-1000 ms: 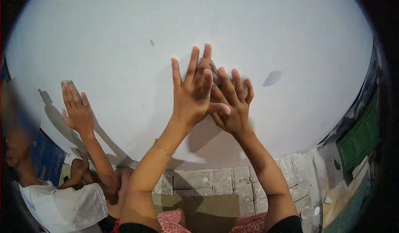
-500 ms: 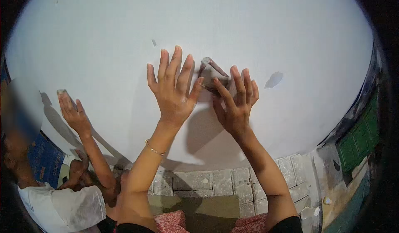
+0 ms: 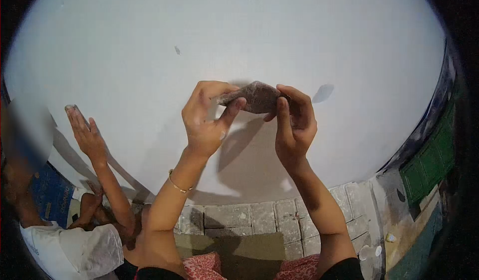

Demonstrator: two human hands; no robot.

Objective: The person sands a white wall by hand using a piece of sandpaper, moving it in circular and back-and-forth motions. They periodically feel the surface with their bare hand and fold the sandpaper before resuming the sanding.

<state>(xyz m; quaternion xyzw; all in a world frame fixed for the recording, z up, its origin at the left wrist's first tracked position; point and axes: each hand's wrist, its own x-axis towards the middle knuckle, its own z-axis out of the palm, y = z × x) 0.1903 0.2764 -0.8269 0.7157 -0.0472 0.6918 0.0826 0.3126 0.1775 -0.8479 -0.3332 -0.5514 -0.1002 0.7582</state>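
Observation:
A dusty, dark brown-grey piece of sandpaper [image 3: 257, 98] is stretched between my two hands, in front of the pale wall [image 3: 259, 35]. My left hand [image 3: 202, 118] pinches its left end between thumb and fingers. At the other end, my right hand [image 3: 297, 123] grips it, the thumb on the near face and the fingers curled behind. The sheet's upper edge rises to a blunt point in the middle. Its far side is hidden from me.
To my left, another person's hand [image 3: 90, 140] is raised at the wall, something small and pale at its fingertips. Grey patches [image 3: 323, 93] mark the wall. Below lie paving bricks [image 3: 227, 216] and an olive mat [image 3: 254, 252]. A green panel [image 3: 426, 162] stands at the right.
My fingers, spread against the wall before, have closed around the ends of the sandpaper. The sheet, which was bent into a fold, is now opened out between both hands.

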